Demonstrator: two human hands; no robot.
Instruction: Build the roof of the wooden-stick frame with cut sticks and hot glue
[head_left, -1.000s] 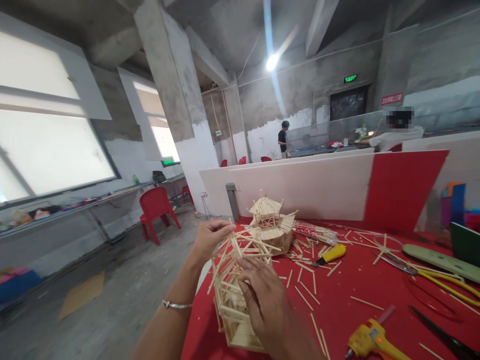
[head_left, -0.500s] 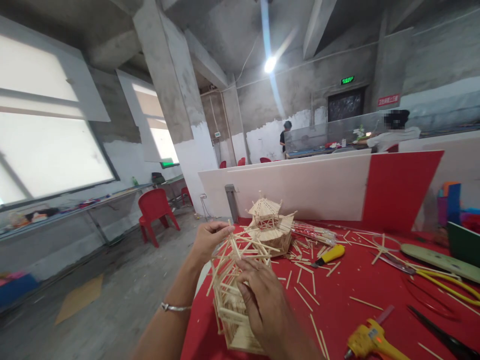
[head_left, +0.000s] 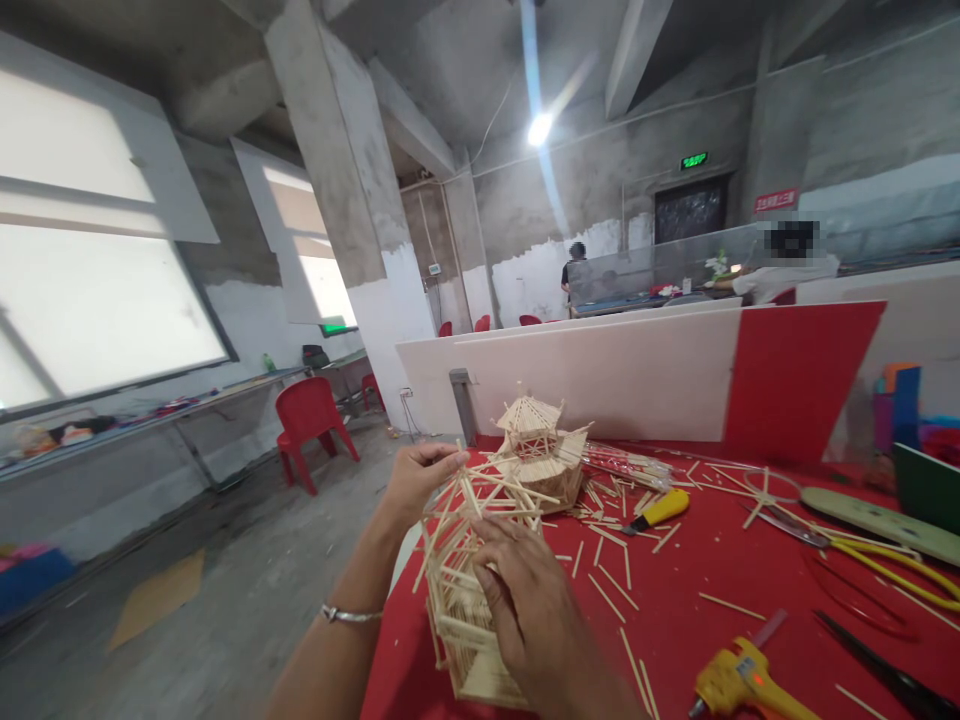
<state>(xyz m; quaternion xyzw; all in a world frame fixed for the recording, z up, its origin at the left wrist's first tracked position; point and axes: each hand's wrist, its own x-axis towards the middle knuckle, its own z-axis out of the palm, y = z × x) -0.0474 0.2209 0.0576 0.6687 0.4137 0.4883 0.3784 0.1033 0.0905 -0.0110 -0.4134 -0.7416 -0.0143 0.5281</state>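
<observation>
A house-like model (head_left: pixel 480 675) of thin wooden sticks stands at the table's near left side, with an open lattice of sticks as its roof. My left hand (head_left: pixel 420 490) is closed, thumb and fingers pinching the upper end of a wooden stick (head_left: pixel 466 490) at the roof's peak. Lower on the same roof, my right hand (head_left: pixel 529 595) is closed too, its fingertips at the stick's lower end. That hand covers the model's right side. Just behind stands a tiered stick pavilion (head_left: pixel 536 455) with a pointed roof.
Loose sticks (head_left: pixel 611 595) lie scattered over the red tabletop (head_left: pixel 675 590). To the right are a yellow utility knife (head_left: pixel 660 510), a yellow glue gun (head_left: pixel 750 685), yellow-handled scissors (head_left: pixel 892 565) and black-handled pliers (head_left: pixel 885 665). A white board (head_left: pixel 600 375) borders the back.
</observation>
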